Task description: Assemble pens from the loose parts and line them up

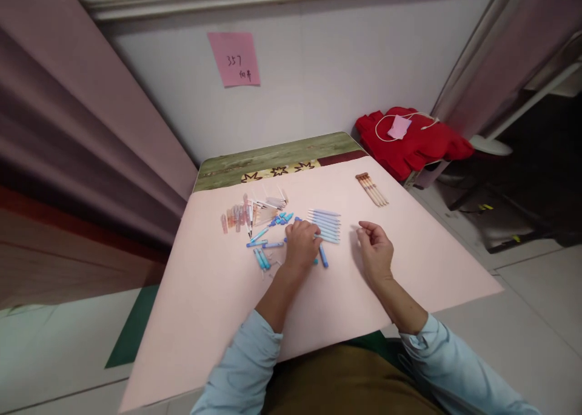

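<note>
A row of slim blue pens [326, 213] lies side by side on the pink table cover, shading from violet-blue to pale blue. My left hand [300, 245] is at the near left end of this row, its fingers closed on the lowest light blue pen [330, 239]. Part of that pen is hidden by the fingertips. My right hand [377, 252] hovers to the right of the row, fingers loosely curled and thumb apart, with nothing visible in it. Loose blue pen barrels [273, 245] and small blue pieces [282, 218] lie left of my left hand. A dark blue barrel [323, 256] rests below the row.
Clear and brownish tubes [236, 216] and white refills [251, 212] lie at the left. Several beige pens with brown tops [371, 190] lie at the back right. A red cloth [409, 142] with a white cable is beyond the table's right corner. A wall stands behind.
</note>
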Demonstrator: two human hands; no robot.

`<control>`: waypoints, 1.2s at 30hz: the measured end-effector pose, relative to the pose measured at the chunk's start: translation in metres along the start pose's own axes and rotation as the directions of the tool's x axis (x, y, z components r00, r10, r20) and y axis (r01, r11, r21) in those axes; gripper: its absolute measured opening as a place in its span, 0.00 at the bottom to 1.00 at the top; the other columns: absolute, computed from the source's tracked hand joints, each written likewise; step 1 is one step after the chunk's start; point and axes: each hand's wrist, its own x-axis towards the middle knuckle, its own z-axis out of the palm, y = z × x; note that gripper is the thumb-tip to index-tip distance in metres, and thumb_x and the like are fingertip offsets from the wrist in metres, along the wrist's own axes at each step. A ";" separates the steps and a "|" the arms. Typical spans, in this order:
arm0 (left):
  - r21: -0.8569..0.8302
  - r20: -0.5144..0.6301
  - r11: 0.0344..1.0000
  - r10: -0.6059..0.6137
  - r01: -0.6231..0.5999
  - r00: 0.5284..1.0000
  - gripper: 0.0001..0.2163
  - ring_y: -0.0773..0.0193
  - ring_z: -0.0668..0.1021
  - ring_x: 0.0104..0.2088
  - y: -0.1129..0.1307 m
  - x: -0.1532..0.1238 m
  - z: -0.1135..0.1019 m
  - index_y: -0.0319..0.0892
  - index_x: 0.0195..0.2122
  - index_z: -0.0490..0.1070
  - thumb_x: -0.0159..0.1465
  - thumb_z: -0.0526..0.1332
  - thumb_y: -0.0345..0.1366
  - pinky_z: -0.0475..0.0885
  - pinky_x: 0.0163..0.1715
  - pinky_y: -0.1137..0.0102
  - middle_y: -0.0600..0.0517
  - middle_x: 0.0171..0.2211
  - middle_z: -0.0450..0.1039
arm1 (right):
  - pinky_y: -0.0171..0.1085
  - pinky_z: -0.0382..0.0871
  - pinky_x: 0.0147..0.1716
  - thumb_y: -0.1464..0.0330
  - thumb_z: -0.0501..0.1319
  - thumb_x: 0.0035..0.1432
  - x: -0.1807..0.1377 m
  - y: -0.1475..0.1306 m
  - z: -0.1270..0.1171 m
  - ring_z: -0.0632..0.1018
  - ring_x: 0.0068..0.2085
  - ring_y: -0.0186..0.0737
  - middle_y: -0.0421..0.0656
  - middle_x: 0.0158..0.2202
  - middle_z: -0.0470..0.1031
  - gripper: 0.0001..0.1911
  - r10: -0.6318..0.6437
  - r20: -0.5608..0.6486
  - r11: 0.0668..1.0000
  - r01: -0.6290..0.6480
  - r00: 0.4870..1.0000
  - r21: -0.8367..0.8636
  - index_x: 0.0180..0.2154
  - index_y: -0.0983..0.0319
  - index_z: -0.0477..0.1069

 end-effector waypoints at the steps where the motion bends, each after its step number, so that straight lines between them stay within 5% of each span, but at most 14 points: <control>1: -0.006 -0.009 1.000 0.002 -0.002 1.000 0.02 0.55 0.70 0.47 -0.001 -0.001 -0.002 0.46 0.34 0.73 0.60 0.64 0.32 0.58 0.51 0.59 0.50 0.39 0.74 | 0.38 0.69 0.37 0.59 0.61 0.56 -0.001 -0.002 -0.001 0.74 0.34 0.37 0.43 0.33 0.74 0.17 -0.003 0.007 1.000 0.003 1.000 -0.010 0.44 0.63 0.73; 5: -0.023 -0.049 1.000 -0.011 0.010 0.999 0.02 0.55 0.71 0.47 -0.009 -0.007 -0.019 0.46 0.35 0.73 0.61 0.63 0.33 0.58 0.50 0.59 0.50 0.40 0.75 | 0.37 0.68 0.34 0.58 0.59 0.58 -0.009 -0.013 -0.008 0.74 0.32 0.38 0.43 0.32 0.76 0.15 -0.038 0.131 0.974 0.067 0.991 -0.218 0.39 0.62 0.74; 11: 0.057 -0.007 0.996 -0.061 0.062 0.998 0.05 0.54 0.71 0.48 -0.027 -0.001 -0.037 0.47 0.37 0.73 0.62 0.60 0.30 0.59 0.50 0.59 0.49 0.40 0.75 | 0.35 0.62 0.30 0.60 0.57 0.60 -0.022 -0.023 -0.011 0.74 0.31 0.37 0.41 0.31 0.76 0.11 -0.151 0.361 0.731 0.350 0.920 -0.586 0.34 0.58 0.76; 20: 0.117 0.209 0.992 0.020 -0.045 0.978 0.08 0.55 0.71 0.41 -0.034 0.027 -0.032 0.43 0.29 0.74 0.61 0.58 0.25 0.62 0.43 0.62 0.46 0.33 0.73 | 0.34 0.61 0.30 0.61 0.58 0.60 -0.020 -0.021 -0.003 0.76 0.33 0.37 0.39 0.33 0.76 0.10 -0.128 0.401 0.663 0.379 0.907 -0.646 0.38 0.57 0.76; 36: -0.017 0.167 1.000 0.003 0.000 0.986 0.07 0.57 0.73 0.40 -0.035 0.020 -0.021 0.43 0.30 0.71 0.60 0.56 0.26 0.65 0.42 0.65 0.48 0.34 0.74 | 0.34 0.61 0.29 0.63 0.59 0.58 -0.017 -0.022 -0.002 0.75 0.32 0.36 0.38 0.31 0.76 0.08 -0.087 0.424 0.675 0.366 0.902 -0.640 0.34 0.57 0.75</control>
